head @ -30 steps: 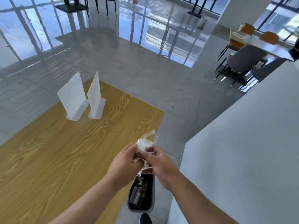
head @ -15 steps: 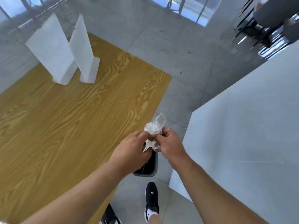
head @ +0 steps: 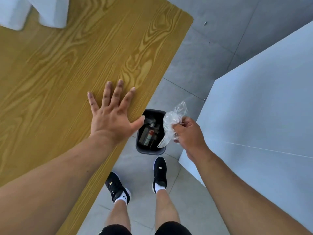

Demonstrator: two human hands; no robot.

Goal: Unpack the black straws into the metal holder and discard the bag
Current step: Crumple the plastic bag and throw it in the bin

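Note:
My right hand [head: 188, 131] grips a crumpled clear plastic bag [head: 172, 121] just above the right rim of a small dark bin [head: 149, 150] on the floor. Bottles and wrappers lie inside the bin. My left hand [head: 112, 114] is spread flat, fingers straight, over the right edge of the wooden table [head: 67, 56], its thumb reaching over the bin's left rim. No straws and no metal holder are in view.
Two white sign stands [head: 50, 12] stand on the table at the top left. A pale grey counter or wall [head: 262, 107] rises close on the right. My two feet in black shoes [head: 160, 172] stand on the grey tiled floor just behind the bin.
My left hand has let go of the bag and spread open over the table edge. My right hand alone now holds the bag over the bin. The view has tilted further down.

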